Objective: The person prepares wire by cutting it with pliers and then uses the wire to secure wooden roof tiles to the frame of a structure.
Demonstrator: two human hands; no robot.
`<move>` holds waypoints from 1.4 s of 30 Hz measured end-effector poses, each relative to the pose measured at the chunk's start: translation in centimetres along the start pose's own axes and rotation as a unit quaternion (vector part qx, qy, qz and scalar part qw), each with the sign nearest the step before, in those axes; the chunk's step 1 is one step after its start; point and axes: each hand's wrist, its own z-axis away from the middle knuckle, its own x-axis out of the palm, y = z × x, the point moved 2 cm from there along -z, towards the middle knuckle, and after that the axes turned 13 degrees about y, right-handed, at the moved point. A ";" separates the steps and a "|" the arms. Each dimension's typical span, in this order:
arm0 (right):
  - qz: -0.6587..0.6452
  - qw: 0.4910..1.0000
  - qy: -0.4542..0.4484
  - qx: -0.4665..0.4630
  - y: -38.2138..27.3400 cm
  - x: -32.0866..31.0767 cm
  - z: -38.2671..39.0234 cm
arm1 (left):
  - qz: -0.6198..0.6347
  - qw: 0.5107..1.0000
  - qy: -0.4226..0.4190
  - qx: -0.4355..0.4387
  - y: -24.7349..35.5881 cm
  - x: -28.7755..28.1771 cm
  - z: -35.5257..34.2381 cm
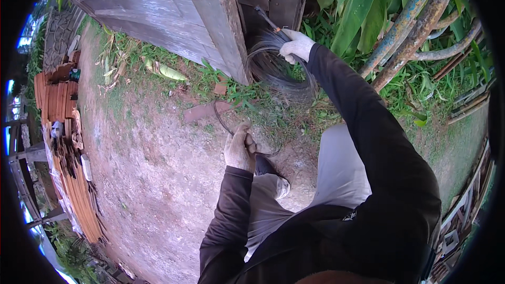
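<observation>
Your gloved right hand is closed on the top of a coil of thin dark wire, far in the scene against the weathered wooden post; a dark tool handle pokes up just past the glove. Your left hand, nearer and also gloved, is fisted around a loose strand that curves up toward the coil. The wire looks springy and stiff rather than soft, likely to whip or unwind if let go, with sharp ends; the bundle seems light enough for one hand. Hold it across several turns at once, gloves on. Stacked reddish tiles lie far left, rusty pipes lean far right.
</observation>
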 end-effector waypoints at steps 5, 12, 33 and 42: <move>0.132 0.987 0.070 -0.060 2.4 -4.5 -3.8 | 0.059 0.993 -0.044 0.096 2.5 1.8 0.3; 0.191 0.971 0.132 -0.053 5.8 -2.7 -0.6 | -0.040 0.994 -0.034 0.100 0.3 1.9 1.9; 0.476 0.838 0.209 -0.165 3.7 -3.7 -5.4 | -0.039 0.965 0.143 0.215 2.9 0.5 0.9; 0.376 0.819 0.295 -0.316 -1.7 -4.3 2.3 | -0.010 0.956 0.126 0.264 5.2 -1.4 0.8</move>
